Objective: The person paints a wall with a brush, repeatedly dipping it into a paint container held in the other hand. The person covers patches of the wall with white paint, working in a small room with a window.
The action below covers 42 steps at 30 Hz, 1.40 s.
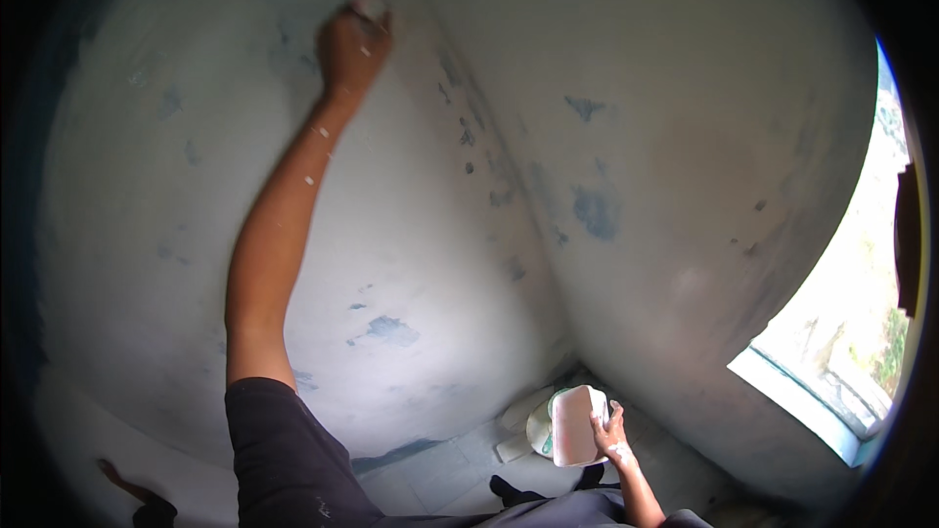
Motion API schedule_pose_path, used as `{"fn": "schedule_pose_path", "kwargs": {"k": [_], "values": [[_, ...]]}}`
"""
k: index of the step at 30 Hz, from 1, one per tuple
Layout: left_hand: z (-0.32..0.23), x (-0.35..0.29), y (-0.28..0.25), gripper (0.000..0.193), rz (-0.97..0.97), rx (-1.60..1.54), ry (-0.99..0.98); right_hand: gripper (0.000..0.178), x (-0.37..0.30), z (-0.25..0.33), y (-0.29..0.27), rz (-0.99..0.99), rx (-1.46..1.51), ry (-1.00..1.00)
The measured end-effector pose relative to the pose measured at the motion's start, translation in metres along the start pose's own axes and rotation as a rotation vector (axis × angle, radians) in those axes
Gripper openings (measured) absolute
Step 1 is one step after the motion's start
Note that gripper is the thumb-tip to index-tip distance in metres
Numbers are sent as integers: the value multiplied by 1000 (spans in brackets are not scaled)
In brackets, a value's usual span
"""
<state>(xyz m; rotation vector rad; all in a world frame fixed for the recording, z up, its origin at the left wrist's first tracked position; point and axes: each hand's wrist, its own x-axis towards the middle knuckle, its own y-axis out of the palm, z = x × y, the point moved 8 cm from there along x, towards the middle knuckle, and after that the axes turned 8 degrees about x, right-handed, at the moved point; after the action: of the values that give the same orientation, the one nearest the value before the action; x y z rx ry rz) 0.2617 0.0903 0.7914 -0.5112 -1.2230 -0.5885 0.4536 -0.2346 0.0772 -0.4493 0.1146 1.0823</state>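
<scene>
High up, my left hand presses against the pale wall, its fingers closed round a small whitish-pink piece. Blur hides what kind of thing that piece is. White flecks dot the raised left arm. Low down at waist height, my right hand grips the right edge of a shallow white tray, which is tilted toward me. White smears mark this hand and its wrist. What the tray holds, if anything, is hard to make out.
Blue-grey patches show on both walls, which meet in a corner. A whitish bucket stands on the tiled floor behind the tray. At the right is a bright window opening with a sill. Another person's arm appears lower left.
</scene>
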Motion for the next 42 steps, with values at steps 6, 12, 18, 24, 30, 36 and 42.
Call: {"fn": "schedule_pose_path", "kwargs": {"k": [6, 12, 18, 24, 30, 36, 42], "values": [[13, 87, -82, 20, -231, 401, 248, 82, 6, 4, 5, 12, -6, -55], [-46, -57, 12, 50, 193, 397, 473, 83, 6, 0, 3, 7, -2, 6], [-151, -309, 62, 45, 586, -35, 600, 84, -3, -4, 6, 15, -1, -1], [-165, -358, 53, 20, 915, -297, 295, 84, -17, -6, -1, -56, 49, -5], [-57, -199, 3, 21, 543, -141, -72, 82, -19, -17, -8, -94, 45, -55], [-34, -33, -93, 21, -38, 153, 119, 81, -15, -10, -12, -64, 39, 11], [-18, -39, -93, 40, 32, 442, 162, 84, -3, -17, 0, -59, 46, -51]]}}
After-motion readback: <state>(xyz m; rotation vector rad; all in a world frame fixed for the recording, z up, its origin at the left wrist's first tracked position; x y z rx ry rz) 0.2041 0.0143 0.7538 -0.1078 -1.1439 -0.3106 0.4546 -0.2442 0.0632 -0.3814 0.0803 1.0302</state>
